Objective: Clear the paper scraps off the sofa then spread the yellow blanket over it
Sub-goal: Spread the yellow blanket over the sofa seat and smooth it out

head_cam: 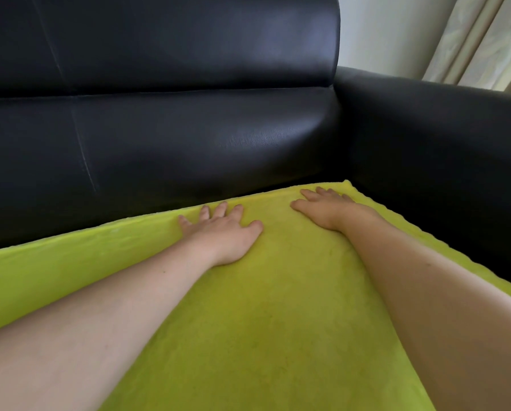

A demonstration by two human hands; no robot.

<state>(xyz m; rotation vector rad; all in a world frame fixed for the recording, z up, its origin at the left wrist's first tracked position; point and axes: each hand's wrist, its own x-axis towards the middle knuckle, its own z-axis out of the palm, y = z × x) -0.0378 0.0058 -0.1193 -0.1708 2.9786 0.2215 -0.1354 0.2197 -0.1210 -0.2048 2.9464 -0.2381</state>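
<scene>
Both hands flat, nothing gripped: our left hand (pixel 223 229) lies palm-down with fingers spread on the blanket (pixel 248 321), fingertips near its back edge, and our right hand (pixel 325 207) lies palm-down at the blanket's far right corner, fingers straight. Blanket covers the sofa (pixel 174 137) seat, back edge just short of the backrest, right edge running along the armrest (pixel 432 137). Beyond the armrest we see a pale wall (pixel 381 34) and a curtain (pixel 485 40).
</scene>
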